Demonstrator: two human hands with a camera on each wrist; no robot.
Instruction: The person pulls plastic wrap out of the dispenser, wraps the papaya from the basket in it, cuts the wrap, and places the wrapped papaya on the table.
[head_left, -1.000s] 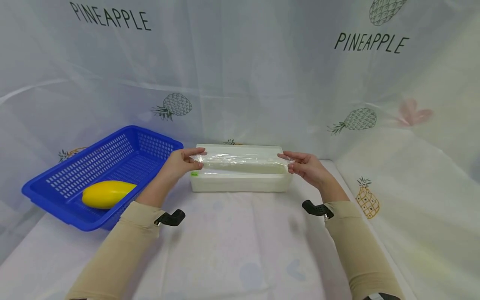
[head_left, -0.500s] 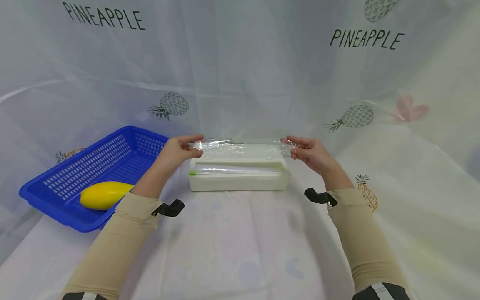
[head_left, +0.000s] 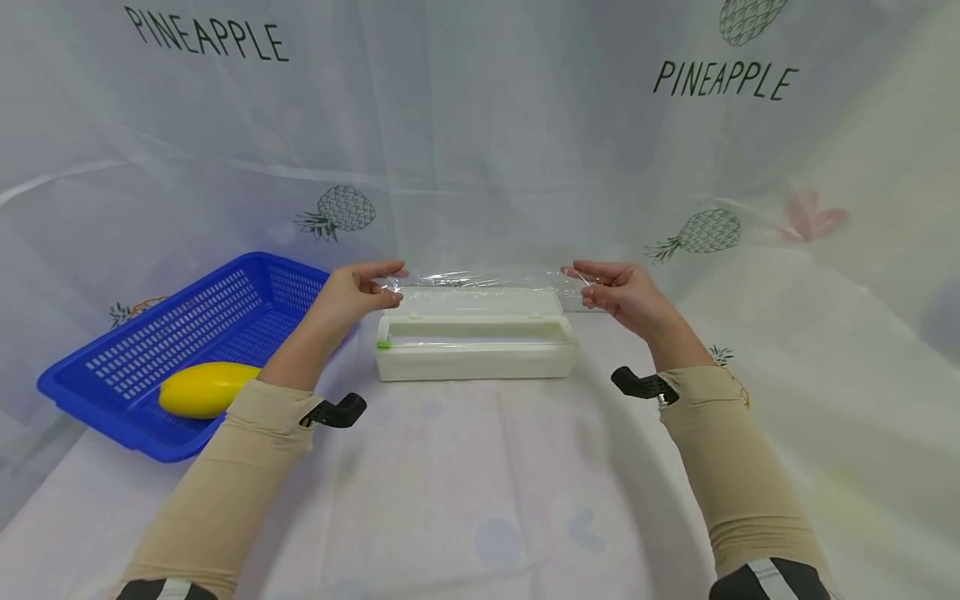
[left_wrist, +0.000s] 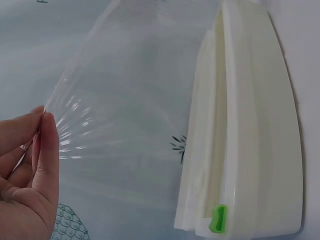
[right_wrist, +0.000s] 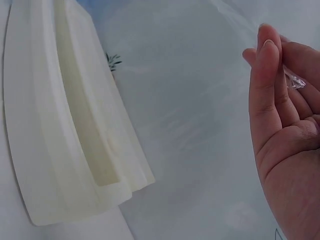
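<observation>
A clear sheet of plastic wrap stretches between both hands, above the back of a white wrap dispenser box. My left hand pinches the sheet's left corner between thumb and fingers; creases fan out from this grip in the left wrist view, where the wrap hangs apart from the box. At the other corner, my right hand pinches the film, and a crumpled bit shows behind the fingers in the right wrist view. The box's lid is raised at the back. A green slider sits at its left end.
At the left stands a blue plastic basket with a yellow, mango-shaped fruit inside. The left forearm passes along its right side. A pineapple-print curtain hangs directly behind the box, over a pale tablecloth.
Both hands have risen and moved away from me, lifting the wrap off the dispenser's opening to above its raised lid. The box's open trough now shows. The basket stays put.
</observation>
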